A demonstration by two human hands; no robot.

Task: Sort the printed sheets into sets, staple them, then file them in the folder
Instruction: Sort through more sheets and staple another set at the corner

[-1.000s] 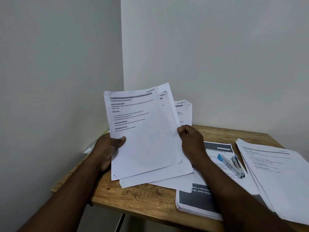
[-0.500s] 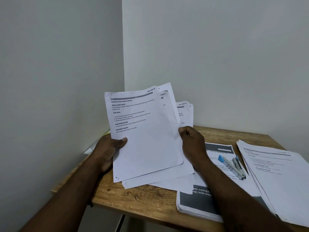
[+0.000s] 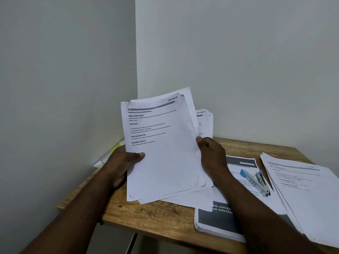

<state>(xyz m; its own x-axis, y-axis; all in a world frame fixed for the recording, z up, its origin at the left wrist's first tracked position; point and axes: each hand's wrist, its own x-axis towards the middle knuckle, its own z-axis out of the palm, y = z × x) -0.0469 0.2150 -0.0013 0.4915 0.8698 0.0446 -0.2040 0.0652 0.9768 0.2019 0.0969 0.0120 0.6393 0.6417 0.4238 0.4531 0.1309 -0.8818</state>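
The sheets (image 3: 161, 153) are up off the table (image 3: 146, 217), tilted toward the camera in a loose fan of several pages. The front one is hand-marked "Section 8", and one farther back seems to read "Section 4". We see the left hand (image 3: 124, 162) gripping the fan's left edge, thumb across the front and fingers behind. The right hand (image 3: 211, 154) pinches the right edge, fingers curled round it.

Just right of that arm the stapler (image 3: 256, 180) lies untouched on a pile (image 3: 216, 220) with dark banners. A second pile (image 3: 302, 180) spreads along the table's right side. Behind the left hand a yellow-green corner (image 3: 117, 146) pokes out, and we cannot tell whether it is the folder.

We judge the job to be early, in the sorting step. The pages in hand mix sections and are not squared up. We can make out no staple, and nothing looks filed. Finishing the sets, stapling and filing are all left to do.
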